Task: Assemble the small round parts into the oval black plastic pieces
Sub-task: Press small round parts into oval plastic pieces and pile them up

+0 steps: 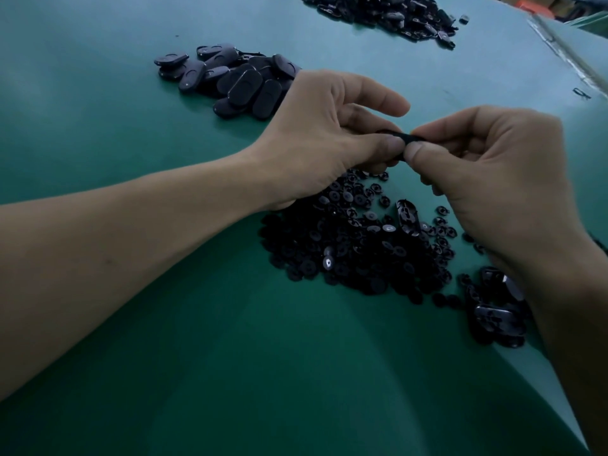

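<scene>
Both hands meet above the green table mat [164, 373] and pinch one small black plastic piece [408, 138] between them. The left hand [325, 136] grips one end with its thumb and curled fingers. The right hand [487, 179] pinches the other end with its thumb and first finger. The piece is mostly hidden, so I cannot tell if a round part is already in it. This looks like the pushing-together step. Right under the hands lies a big heap of small round black parts [355, 248]. Behind the left hand sits a pile of oval black plastic pieces [237, 80], smooth side up; they may be finished ones. A few loose ovals [496, 319] lie by the right wrist, and another dark pile [388, 14] sits far off at the top. Next, the thumbs likely need to press until the round part sits flat. Then the piece can go on a pile, and a new oval and round part get picked up.
</scene>
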`<state>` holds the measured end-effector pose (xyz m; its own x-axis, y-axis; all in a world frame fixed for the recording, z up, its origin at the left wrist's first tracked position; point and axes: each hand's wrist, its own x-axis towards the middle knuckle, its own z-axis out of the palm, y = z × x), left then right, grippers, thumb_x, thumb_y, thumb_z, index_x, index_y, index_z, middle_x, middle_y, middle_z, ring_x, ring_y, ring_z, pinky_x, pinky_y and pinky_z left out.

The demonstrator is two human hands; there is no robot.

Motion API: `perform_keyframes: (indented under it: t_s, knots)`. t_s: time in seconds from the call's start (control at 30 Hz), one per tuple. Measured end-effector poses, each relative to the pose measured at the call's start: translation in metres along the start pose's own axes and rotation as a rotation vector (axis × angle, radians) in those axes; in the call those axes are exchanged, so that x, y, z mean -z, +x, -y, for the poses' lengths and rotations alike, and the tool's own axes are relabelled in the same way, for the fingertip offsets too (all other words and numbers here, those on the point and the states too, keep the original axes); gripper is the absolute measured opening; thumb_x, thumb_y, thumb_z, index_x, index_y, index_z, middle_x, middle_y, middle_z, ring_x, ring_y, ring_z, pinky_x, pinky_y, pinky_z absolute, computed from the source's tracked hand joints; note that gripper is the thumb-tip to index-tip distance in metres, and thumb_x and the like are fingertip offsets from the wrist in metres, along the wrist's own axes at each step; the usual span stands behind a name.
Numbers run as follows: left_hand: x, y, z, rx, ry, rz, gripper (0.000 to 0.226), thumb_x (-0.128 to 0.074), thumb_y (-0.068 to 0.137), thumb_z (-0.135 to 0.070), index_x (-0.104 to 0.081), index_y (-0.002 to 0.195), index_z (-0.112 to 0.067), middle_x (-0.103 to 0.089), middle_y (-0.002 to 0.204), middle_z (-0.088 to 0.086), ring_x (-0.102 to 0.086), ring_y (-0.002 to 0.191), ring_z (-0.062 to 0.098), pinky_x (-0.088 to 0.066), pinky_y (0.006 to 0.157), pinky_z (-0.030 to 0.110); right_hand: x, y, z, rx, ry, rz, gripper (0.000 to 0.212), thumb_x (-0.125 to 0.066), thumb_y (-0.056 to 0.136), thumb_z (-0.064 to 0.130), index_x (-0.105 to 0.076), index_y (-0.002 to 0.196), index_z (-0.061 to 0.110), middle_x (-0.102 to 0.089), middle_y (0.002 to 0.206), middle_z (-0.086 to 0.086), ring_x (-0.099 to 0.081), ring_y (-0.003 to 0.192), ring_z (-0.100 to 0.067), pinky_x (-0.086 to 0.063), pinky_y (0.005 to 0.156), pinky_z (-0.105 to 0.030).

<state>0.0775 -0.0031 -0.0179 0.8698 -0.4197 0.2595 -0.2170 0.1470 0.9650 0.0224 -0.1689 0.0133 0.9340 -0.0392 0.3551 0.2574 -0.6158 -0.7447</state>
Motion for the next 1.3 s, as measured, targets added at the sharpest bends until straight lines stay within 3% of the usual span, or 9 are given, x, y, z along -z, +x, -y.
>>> perform_keyframes:
  t_s: [0.4, 0.77, 0.97, 1.1, 1.23, 1.3]
  knots:
    - [-0.001, 0.001, 0.001, -0.019, 0.030, -0.033, 0.024, -0.076, 0.082, 0.006, -0.067, 0.102, -0.003, -0.076, 0.083, 0.008, -0.076, 0.074, 0.021, -0.060, 0.067, 0.024, 0.005, 0.001, 0.001, -0.037, 0.021, 0.006, 0.012, -0.076, 0.086, 0.014, -0.071, 0.084, 0.026, -0.073, 0.071, 0.008, -0.065, 0.057, -0.003, -0.049, 0.056, -0.014]
    - [0.001, -0.001, 0.001, -0.041, 0.101, -0.055, 0.021, -0.078, 0.079, 0.006, -0.070, 0.096, -0.005, -0.076, 0.074, 0.007, -0.075, 0.066, 0.019, -0.060, 0.066, 0.025, 0.004, 0.001, 0.004, -0.034, 0.001, 0.059, 0.018, -0.076, 0.087, 0.010, -0.070, 0.083, 0.027, -0.073, 0.075, 0.010, -0.067, 0.058, -0.003, -0.048, 0.057, -0.011]
    - [-0.001, -0.001, 0.001, -0.054, 0.124, -0.117, 0.016, -0.078, 0.079, 0.007, -0.069, 0.085, -0.006, -0.073, 0.072, 0.010, -0.073, 0.064, 0.023, -0.062, 0.064, 0.034, 0.004, 0.001, 0.002, -0.069, 0.023, 0.028, 0.021, -0.072, 0.090, 0.008, -0.071, 0.088, 0.029, -0.075, 0.075, 0.013, -0.071, 0.065, -0.005, -0.051, 0.058, -0.013]
    - [-0.001, 0.001, -0.001, -0.056, 0.143, -0.178, 0.017, -0.079, 0.081, 0.001, -0.069, 0.083, -0.013, -0.073, 0.076, 0.008, -0.069, 0.066, 0.016, -0.053, 0.058, 0.021, 0.006, 0.002, -0.002, -0.140, 0.024, -0.014, 0.013, -0.069, 0.092, 0.014, -0.071, 0.098, 0.026, -0.076, 0.081, 0.010, -0.073, 0.070, -0.006, -0.050, 0.058, -0.013]
    - [-0.001, 0.001, -0.002, -0.058, 0.141, -0.176, 0.021, -0.071, 0.082, 0.004, -0.068, 0.076, -0.016, -0.066, 0.070, 0.004, -0.052, 0.056, 0.008, -0.043, 0.053, 0.020, 0.011, 0.002, -0.007, -0.195, -0.037, -0.039, 0.006, -0.069, 0.090, 0.024, -0.072, 0.094, 0.027, -0.074, 0.079, 0.005, -0.067, 0.063, 0.001, -0.044, 0.051, -0.010]
    - [-0.001, 0.001, -0.002, -0.061, 0.145, -0.140, 0.021, -0.070, 0.081, 0.004, -0.069, 0.076, -0.016, -0.067, 0.067, 0.000, -0.053, 0.056, 0.008, -0.044, 0.057, 0.022, 0.012, 0.002, -0.008, -0.213, -0.049, -0.044, 0.006, -0.067, 0.091, 0.023, -0.071, 0.093, 0.027, -0.074, 0.079, 0.003, -0.064, 0.061, 0.001, -0.043, 0.049, -0.010]
